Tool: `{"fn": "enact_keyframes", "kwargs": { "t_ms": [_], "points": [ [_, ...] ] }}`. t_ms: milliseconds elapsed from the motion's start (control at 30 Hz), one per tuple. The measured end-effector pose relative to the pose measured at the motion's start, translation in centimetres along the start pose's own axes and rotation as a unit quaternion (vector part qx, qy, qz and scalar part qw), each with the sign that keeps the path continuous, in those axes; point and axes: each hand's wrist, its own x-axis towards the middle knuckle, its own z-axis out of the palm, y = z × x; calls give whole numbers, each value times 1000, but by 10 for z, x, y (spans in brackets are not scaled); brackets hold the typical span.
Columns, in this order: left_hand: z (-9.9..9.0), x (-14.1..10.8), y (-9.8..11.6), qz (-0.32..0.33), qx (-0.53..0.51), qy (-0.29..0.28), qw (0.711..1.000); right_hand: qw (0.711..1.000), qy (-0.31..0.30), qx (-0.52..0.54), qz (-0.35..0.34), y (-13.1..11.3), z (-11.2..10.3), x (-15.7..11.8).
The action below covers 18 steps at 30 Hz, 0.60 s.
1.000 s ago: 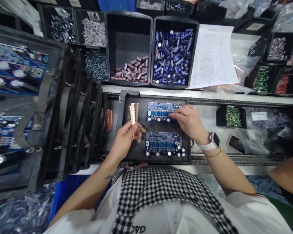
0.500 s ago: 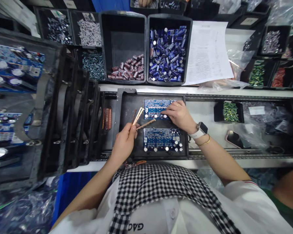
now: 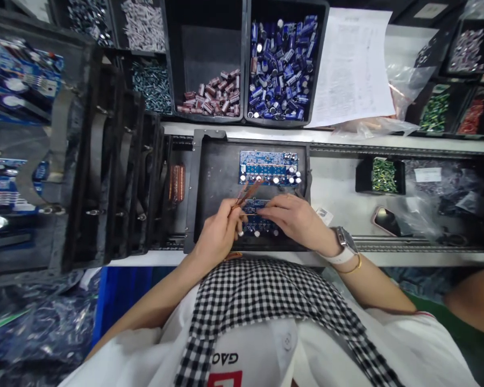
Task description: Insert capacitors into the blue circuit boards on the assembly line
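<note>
I see my left hand [image 3: 218, 230] clamped on thin copper-coloured metal strips [image 3: 251, 191], right hand [image 3: 292, 216], grip unclear, over blue rectangular circuit board [image 3: 255, 223], black tray [image 3: 219, 172]'s 5 o'clock, seemingly unfinished; twin board [image 3: 269, 168], 1 o'clock, looks fitted.

Mid-frame, the left hand [image 3: 221, 228] and right hand [image 3: 290, 216] hid parts of the lower circuit board [image 3: 261, 228]. At upper right, print on the sheet [image 3: 349, 70] was too small to read. The right edge cut off another person's arm [image 3: 476, 301].
</note>
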Motion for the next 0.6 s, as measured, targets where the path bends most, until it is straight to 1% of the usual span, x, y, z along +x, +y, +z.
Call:
{"fn": "enact_keyframes", "kwargs": {
  "t_ms": [67, 133, 167, 267, 333, 400, 433, 467, 533, 600],
  "points": [
    [-2, 1, -6, 0, -16, 36, 999, 999, -8, -41, 8, 5, 9, -10],
    [-6, 2, -12, -1, 15, 70, 997, 996, -25, -82, 7, 12, 15, -15],
    [-9, 2, -14, -4, 39, 77, 996, 995, -33, -97, 6, 15, 17, -16],
    [-14, 0, -17, -21, 105, 72, 992, 991, -42, -123, 1, 20, 21, -17],
    [-15, -2, -18, -44, 111, 56, 991, 990, -44, -137, 0, 19, 21, -17],
    [-14, -5, -18, -66, 93, 47, 992, 987, -47, -151, 8, 13, 18, -18],
    [-13, -6, -17, -74, 75, 45, 993, 987, -38, -154, 15, 8, 16, -18],
    [-12, -7, -15, -77, 55, 40, 995, 988, -14, -153, 26, 2, 14, -17],
    [-8, -10, -10, -70, 23, 25, 997, 987, 65, -139, 45, -11, 10, -16],
    [-3, -15, -2, -40, 14, -2, 999, 983, 134, -115, 40, -24, 7, -14]
  ]
}}
